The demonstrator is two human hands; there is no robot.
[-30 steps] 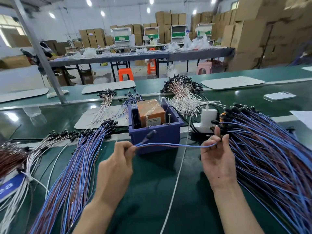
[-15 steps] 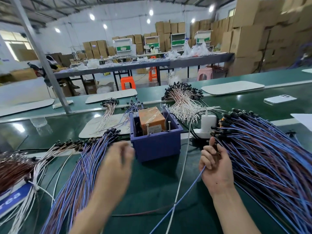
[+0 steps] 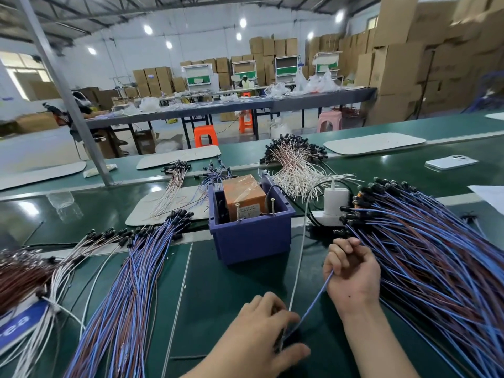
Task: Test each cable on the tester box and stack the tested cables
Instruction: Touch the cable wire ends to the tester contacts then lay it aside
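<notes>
The tester box (image 3: 253, 236) is a purple bin holding an orange unit (image 3: 244, 196) with two upright pins, at the middle of the green bench. A blue cable (image 3: 316, 298) runs slanting between my hands. My right hand (image 3: 351, 271) is closed on its upper end beside the big pile of blue and brown cables (image 3: 436, 257) at the right. My left hand (image 3: 261, 334), low in front, pinches its lower end. A stack of blue and brown cables (image 3: 128, 290) lies at the left.
A white charger on a power strip (image 3: 335, 203) sits right of the box, its white cord (image 3: 298, 255) trailing toward me. White cable bundles (image 3: 297, 170) lie behind. A phone (image 3: 451, 161) rests far right. Brown and white cables (image 3: 24, 271) lie at the far left.
My left hand left the stack at the left and came in low toward the middle, taking the free end of the blue cable. My right hand kept its grip by the right pile.
</notes>
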